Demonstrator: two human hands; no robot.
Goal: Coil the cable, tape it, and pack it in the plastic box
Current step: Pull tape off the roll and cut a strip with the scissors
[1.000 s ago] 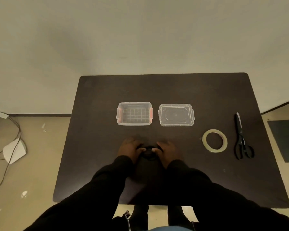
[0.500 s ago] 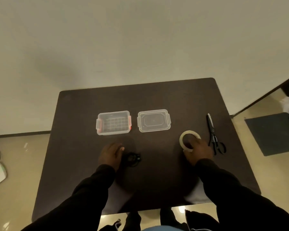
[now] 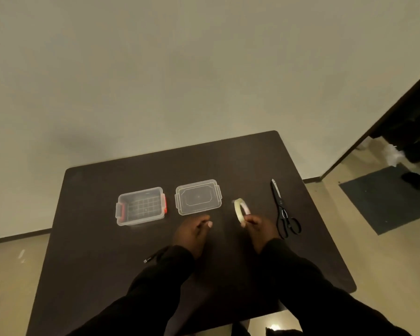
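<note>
My right hand (image 3: 258, 226) grips the pale tape roll (image 3: 240, 210), lifted on edge above the dark table (image 3: 90, 251). My left hand (image 3: 192, 230) hovers just left of it with loosely curled fingers and nothing visible in it. The black cable (image 3: 152, 259) lies under my left sleeve; only one end with its plug pokes out to the left. The clear plastic box (image 3: 141, 206) with red latches stands open at the back left, nothing inside. Its clear lid (image 3: 198, 197) lies flat to the right of the box.
Black scissors (image 3: 283, 212) lie shut just right of my right hand, blades pointing away from me. The table's right edge is near the scissors. A dark mat (image 3: 386, 197) lies on the floor to the right.
My right hand has picked the tape roll up off the table and tipped it on edge. My left hand has left the coiled cable and moved right toward the tape. The view swung right.
</note>
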